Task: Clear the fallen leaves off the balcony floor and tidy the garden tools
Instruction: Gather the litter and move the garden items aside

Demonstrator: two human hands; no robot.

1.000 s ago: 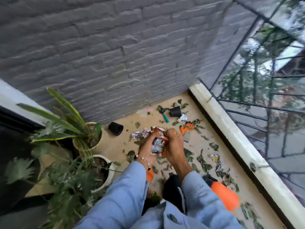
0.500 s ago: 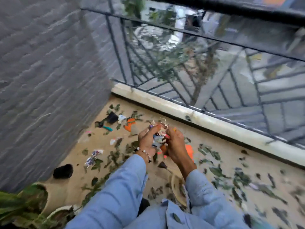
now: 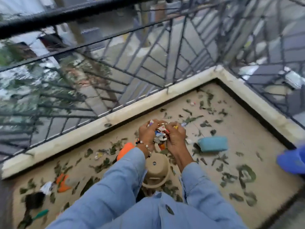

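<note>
Both my hands hold one crumpled wad of coloured paper scraps (image 3: 160, 135) in front of me. My left hand (image 3: 147, 135) grips its left side and my right hand (image 3: 175, 138) grips its right side. Green fallen leaves (image 3: 245, 176) lie scattered over the beige balcony floor (image 3: 239, 146). An orange garden tool (image 3: 125, 150) lies just left of my left wrist. An orange glove (image 3: 63, 183) and a teal-handled tool (image 3: 40, 214) lie at the lower left. The picture is blurred by motion.
An upturned tan flower pot (image 3: 156, 171) stands between my forearms. A teal pad (image 3: 212, 144) lies to the right, a blue object (image 3: 292, 162) at the right edge, a black pot (image 3: 34, 199) lower left. A white kerb (image 3: 102, 123) and black railing (image 3: 115, 52) bound the floor.
My view has swung right, from the brick wall and potted plants to the railing corner. Both hands stay closed on the paper wad.
</note>
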